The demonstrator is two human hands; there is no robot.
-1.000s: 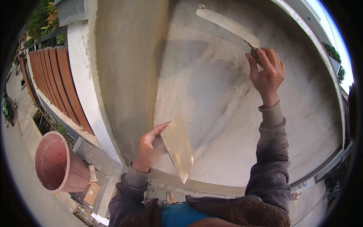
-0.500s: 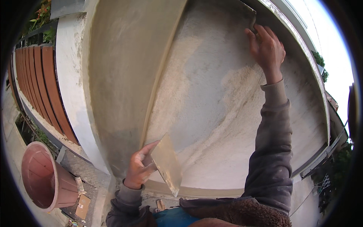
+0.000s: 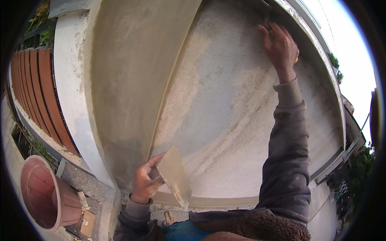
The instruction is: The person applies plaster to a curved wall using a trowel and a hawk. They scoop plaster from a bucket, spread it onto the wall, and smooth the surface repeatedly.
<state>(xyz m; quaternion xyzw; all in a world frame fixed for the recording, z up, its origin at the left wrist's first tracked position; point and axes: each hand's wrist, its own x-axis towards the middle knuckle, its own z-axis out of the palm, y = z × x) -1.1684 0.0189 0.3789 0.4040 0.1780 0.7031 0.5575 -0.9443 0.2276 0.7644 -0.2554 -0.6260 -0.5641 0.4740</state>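
Observation:
Low in front of me, my left hand (image 3: 146,180) grips a thin rectangular plate (image 3: 173,174) by its left edge. The plate is tilted, with a greyish coating and a rough, smeared lower end. Up at the far right, my right hand (image 3: 280,48) is closed round the handle of a trowel (image 3: 263,7). Only part of the trowel's dark blade shows, by the top edge against the shaded wall; a bit of yellowish handle end peeks out behind the hand. The wall (image 3: 213,116) is patchy, with grey damp-looking areas and paler rough ones.
A smooth darker plastered strip (image 3: 132,72) runs along the wall's left side, beside a white post (image 3: 72,72). Farther left stands a brown slatted fence (image 3: 40,88). A reddish bucket (image 3: 66,201) sits at lower left, near a flattened piece of cardboard (image 3: 87,223).
My right hand and the trowel have shifted slightly up and left along the wall. My left hand keeps its hold on the plate. The whole view has moved a little.

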